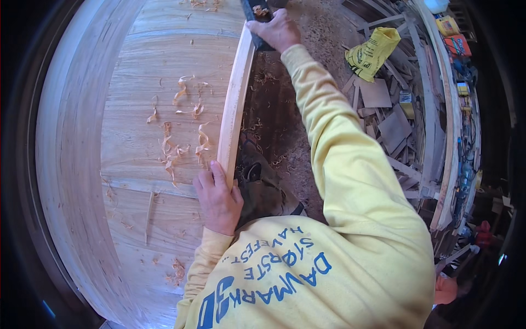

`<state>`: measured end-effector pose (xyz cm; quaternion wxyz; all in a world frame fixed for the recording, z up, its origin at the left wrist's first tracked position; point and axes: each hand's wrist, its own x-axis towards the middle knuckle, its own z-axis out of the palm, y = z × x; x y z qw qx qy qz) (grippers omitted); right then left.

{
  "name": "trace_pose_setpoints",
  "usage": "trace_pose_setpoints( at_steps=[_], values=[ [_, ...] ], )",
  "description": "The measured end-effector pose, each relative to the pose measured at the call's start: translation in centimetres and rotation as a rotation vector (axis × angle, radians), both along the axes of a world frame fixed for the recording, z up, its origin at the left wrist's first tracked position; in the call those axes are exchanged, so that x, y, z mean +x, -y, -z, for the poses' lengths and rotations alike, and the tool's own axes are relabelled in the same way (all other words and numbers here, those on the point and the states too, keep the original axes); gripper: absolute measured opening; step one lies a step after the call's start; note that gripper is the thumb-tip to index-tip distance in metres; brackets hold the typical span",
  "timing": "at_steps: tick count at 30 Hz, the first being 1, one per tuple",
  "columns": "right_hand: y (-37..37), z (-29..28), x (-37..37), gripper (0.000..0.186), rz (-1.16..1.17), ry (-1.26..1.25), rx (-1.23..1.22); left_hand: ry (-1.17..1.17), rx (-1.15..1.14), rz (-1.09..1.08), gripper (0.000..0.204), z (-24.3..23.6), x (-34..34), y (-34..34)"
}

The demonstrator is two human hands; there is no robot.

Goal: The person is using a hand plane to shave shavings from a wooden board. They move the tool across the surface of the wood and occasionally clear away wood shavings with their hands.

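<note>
A long pale wooden strip stands along the right edge of a broad wooden panel. My left hand is closed around the strip's near end, with the thumb lying along its top. At the far end, my right hand grips a dark hand plane, which rests on the strip. Curled shavings sit in the plane's opening. Part of the plane is cut off by the upper edge of the view. More curled shavings lie scattered over the panel to the left of the strip.
A thin wooden stick lies on the panel. Beyond my right arm, wood offcuts are piled on the floor with a yellow bag on top. Long boards and a cluttered shelf stand at the far right. Shavings litter the floor.
</note>
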<state>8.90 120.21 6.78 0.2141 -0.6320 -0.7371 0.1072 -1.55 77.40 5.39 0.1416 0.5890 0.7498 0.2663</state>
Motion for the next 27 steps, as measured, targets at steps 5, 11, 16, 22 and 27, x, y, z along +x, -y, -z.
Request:
trace_pose_setpoints(
  at_steps=[5, 11, 16, 22, 27],
  values=[
    [16.2, 3.4, 1.0, 0.070, -0.195, -0.304, 0.108, -0.073, 0.009, 0.058, 0.070, 0.3, -1.1, -0.2],
    [25.9, 1.5, 2.7, 0.062, -0.204, -0.307, 0.035, -0.017, 0.055, 0.065, 0.071, 0.4, -1.5, 0.4],
    [5.7, -0.3, 0.4, 0.071, 0.018, -0.144, -0.108, -0.027, -0.004, 0.029, 0.070, 0.3, -0.9, -0.1],
    [4.6, -0.8, -0.9, 0.077, 0.031, -0.201, -0.162, -0.033, 0.006, 0.030, 0.074, 0.7, -1.3, 0.0],
    [27.3, 2.3, 2.3, 0.064, -0.203, -0.310, -0.095, -0.023, 0.011, 0.030, 0.077, 0.4, -1.2, -0.3]
  ],
)
